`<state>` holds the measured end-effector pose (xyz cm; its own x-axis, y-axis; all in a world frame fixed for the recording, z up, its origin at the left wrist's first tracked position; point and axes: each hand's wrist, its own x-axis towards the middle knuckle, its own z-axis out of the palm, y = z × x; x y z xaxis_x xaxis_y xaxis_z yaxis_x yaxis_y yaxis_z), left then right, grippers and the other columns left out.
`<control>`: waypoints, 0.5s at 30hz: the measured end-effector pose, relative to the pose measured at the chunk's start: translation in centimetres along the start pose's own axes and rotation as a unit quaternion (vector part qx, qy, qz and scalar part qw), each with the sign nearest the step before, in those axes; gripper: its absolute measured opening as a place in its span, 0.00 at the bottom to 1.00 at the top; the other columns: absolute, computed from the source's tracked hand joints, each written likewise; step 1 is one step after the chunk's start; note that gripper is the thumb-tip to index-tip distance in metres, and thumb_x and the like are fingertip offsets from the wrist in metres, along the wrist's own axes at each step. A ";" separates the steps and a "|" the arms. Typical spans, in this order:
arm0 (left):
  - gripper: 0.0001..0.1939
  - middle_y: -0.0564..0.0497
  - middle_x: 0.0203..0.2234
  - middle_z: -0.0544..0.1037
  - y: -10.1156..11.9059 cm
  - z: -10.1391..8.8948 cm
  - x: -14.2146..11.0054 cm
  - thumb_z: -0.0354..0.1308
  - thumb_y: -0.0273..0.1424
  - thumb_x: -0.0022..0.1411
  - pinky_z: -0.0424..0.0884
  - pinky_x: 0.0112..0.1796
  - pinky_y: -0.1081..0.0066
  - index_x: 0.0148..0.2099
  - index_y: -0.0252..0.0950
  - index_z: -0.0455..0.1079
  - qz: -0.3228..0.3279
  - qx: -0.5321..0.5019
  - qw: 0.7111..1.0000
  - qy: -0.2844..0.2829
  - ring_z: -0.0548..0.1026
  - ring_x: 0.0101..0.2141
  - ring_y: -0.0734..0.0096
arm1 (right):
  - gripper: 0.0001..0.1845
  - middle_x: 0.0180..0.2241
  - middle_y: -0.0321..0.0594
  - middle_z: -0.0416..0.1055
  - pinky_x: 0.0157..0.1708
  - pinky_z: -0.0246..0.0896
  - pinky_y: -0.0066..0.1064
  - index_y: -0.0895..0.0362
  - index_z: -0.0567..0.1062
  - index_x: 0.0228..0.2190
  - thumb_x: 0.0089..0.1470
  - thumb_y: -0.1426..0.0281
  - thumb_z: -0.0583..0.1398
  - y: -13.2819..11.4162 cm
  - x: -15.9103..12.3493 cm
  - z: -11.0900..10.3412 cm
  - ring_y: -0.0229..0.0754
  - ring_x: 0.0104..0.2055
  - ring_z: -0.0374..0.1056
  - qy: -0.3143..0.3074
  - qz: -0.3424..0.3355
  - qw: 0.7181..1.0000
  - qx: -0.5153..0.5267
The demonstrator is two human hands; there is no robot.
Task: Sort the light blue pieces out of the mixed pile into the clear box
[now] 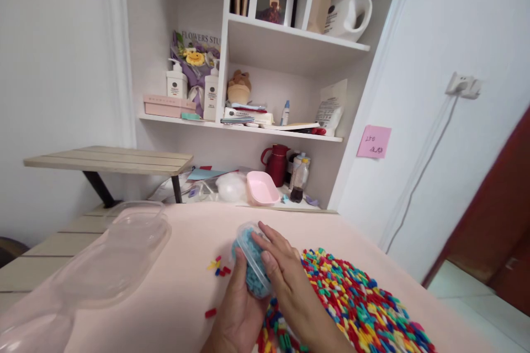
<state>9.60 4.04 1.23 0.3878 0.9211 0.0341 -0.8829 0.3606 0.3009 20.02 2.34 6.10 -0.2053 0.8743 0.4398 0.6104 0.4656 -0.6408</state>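
Observation:
A clear plastic container (pixel 257 282) full of small light-blue pieces is held tilted above the table. My left hand (pixel 241 306) wraps round it from below, its thumb along the near side. Across the upper right side, my right hand (pixel 285 276) presses its fingers on the lid (pixel 249 237). Whether the lid is fully seated I cannot tell. To the right spreads a large heap of small coloured plastic pieces (pixel 351 298), partly hidden behind my right forearm. A few loose pieces (pixel 217 270) and one red piece (pixel 211 313) lie left of my hands.
Clear plastic containers (pixel 124 256) stand along the table's left side. A pink tray (pixel 263 188), a red jug (pixel 276 164) and a bottle (pixel 300 179) are at the back under the shelves (pixel 285 129). A small wooden stand (pixel 111 159) rises at the left.

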 end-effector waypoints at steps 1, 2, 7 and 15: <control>0.24 0.46 0.49 0.78 0.0 0.1 0.0 0.52 0.43 0.64 0.68 0.53 0.62 0.59 0.42 0.67 -0.002 0.001 1.000 0.006 0.74 0.52 0.62 | 0.24 0.66 0.37 0.52 0.65 0.37 0.57 0.43 0.66 0.58 0.65 0.54 0.46 0.1 0.0 0.0 0.50 0.68 0.44 -0.007 0.012 1.000 0.008; 0.24 0.46 0.49 0.78 -0.1 0.1 0.0 0.53 0.43 0.64 0.68 0.53 0.61 0.60 0.42 0.66 -0.004 0.000 1.000 0.013 0.74 0.52 0.61 | 0.25 0.66 0.37 0.51 0.65 0.35 0.58 0.43 0.65 0.58 0.65 0.54 0.46 0.3 0.0 -0.1 0.50 0.68 0.43 -0.016 0.020 1.000 0.015; 0.26 0.45 0.49 0.78 -0.1 0.4 0.2 0.56 0.44 0.62 0.70 0.51 0.62 0.60 0.41 0.66 -0.009 -0.004 0.998 0.063 0.76 0.49 0.61 | 0.26 0.66 0.40 0.51 0.65 0.34 0.55 0.45 0.67 0.58 0.63 0.52 0.49 1.2 0.2 -0.9 0.50 0.68 0.44 -0.060 0.033 0.994 0.088; 0.18 0.49 0.41 0.82 1.1 0.7 0.4 0.58 0.40 0.62 0.74 0.44 0.65 0.52 0.39 0.72 0.011 -0.026 0.994 0.106 0.79 0.39 0.67 | 0.30 0.64 0.43 0.56 0.63 0.46 0.48 0.44 0.50 0.65 0.64 0.57 0.50 0.3 0.2 -3.6 0.44 0.66 0.51 -0.156 0.035 0.957 0.241</control>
<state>9.02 4.69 2.22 0.3085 0.9370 -0.1636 -0.9053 0.3421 0.2520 22.88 2.13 8.23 -0.4411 0.8691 0.2239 0.2233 0.3478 -0.9106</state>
